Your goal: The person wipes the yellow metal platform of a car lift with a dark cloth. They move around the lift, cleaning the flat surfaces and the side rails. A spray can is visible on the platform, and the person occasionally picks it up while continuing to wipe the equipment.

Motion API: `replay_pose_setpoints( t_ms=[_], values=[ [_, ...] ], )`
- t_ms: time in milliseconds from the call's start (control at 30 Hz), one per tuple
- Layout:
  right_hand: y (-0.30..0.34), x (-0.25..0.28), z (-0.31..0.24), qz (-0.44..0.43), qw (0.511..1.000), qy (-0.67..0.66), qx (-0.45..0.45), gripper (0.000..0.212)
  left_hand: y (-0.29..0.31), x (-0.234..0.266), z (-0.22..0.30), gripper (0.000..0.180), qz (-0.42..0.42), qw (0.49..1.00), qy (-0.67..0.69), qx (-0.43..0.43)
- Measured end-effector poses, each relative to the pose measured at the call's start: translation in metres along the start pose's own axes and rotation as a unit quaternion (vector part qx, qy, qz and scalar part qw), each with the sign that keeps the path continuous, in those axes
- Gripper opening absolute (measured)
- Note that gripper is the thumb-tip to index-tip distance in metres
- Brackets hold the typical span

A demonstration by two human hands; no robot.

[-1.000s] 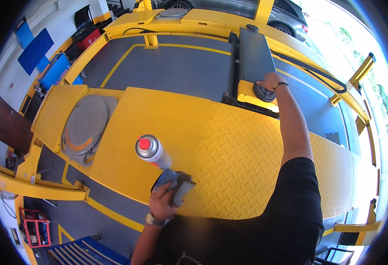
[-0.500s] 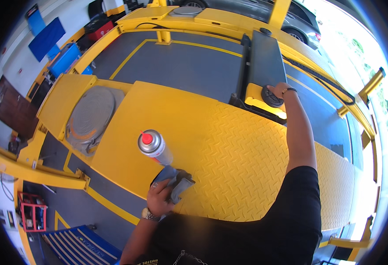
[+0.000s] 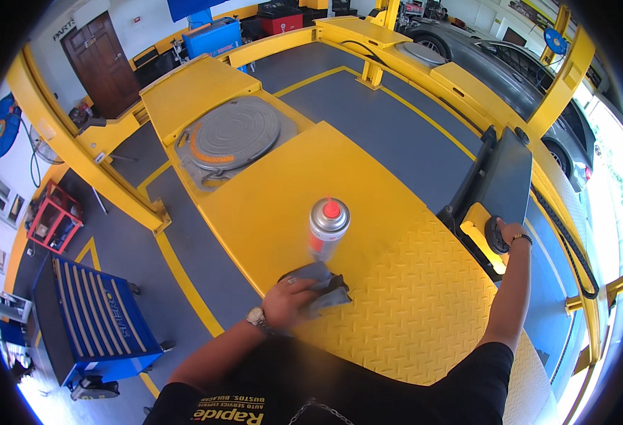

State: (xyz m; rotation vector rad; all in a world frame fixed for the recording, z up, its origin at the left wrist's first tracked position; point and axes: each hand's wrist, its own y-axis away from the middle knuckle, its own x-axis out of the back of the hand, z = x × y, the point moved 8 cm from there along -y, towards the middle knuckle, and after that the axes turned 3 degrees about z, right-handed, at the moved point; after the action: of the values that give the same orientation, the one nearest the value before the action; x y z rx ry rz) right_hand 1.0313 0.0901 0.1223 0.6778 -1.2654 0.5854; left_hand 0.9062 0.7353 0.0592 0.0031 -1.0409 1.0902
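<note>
View from above, looking down at a person's two bare hands over a yellow ramp platform (image 3: 368, 234) w/ a raised tread pattern on the part nearest the person.

Left hand (image 3: 288, 303) is closed down on a grey cloth (image 3: 318, 287), fingers curled over it, pressing it flat to the ramp near the platform's left edge. A wristwatch (image 3: 258, 320) sits on that wrist. Part of the cloth sticks out to the right of the hand.

Just beyond the left hand, away from the person, a spray can (image 3: 326, 228) stands upright on the ramp: silver body, red nozzle on top. It's just beside the cloth; can't tell if they touch.

Right hand (image 3: 511, 232) is stretched out well away from the left, arm straight, w/ a dark band on the wrist. It rests on a round black knob (image 3: 494, 235) at the ramp's far right edge; fingers appear wrapped on it, but how tight can't be told. Beyond that hand lies a dark grey plate (image 3: 506, 177).

Further past the left hand, a round grey turntable plate (image 3: 235, 133) is set into the yellow ramp. To the left of the left hand, down on the grey floor, stands a blue tool cart (image 3: 95, 315). Past the right hand, a parked grey car (image 3: 531, 85).
</note>
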Motion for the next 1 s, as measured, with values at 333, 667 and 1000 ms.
replay_pose_setpoints(
  t_ms=[333, 667, 1000],
  values=[
    [0.024, 0.008, -0.045, 0.098, 0.986, -0.025, 0.132, 0.071, 0.022, 0.027, -0.008, 0.035, 0.131, 0.99, 0.05, 0.014],
    [0.223, 0.022, -0.225, -0.025, 0.753, -0.501, 0.427, 0.114, 0.283, 0.096, -0.101, 0.032, 0.384, 0.839, 0.049, 0.383],
    [0.419, -0.007, -0.461, -0.145, 0.495, -0.751, 0.413, 0.066, 0.493, 0.144, -0.146, 0.026, 0.434, 0.684, 0.088, 0.58]
  ],
)
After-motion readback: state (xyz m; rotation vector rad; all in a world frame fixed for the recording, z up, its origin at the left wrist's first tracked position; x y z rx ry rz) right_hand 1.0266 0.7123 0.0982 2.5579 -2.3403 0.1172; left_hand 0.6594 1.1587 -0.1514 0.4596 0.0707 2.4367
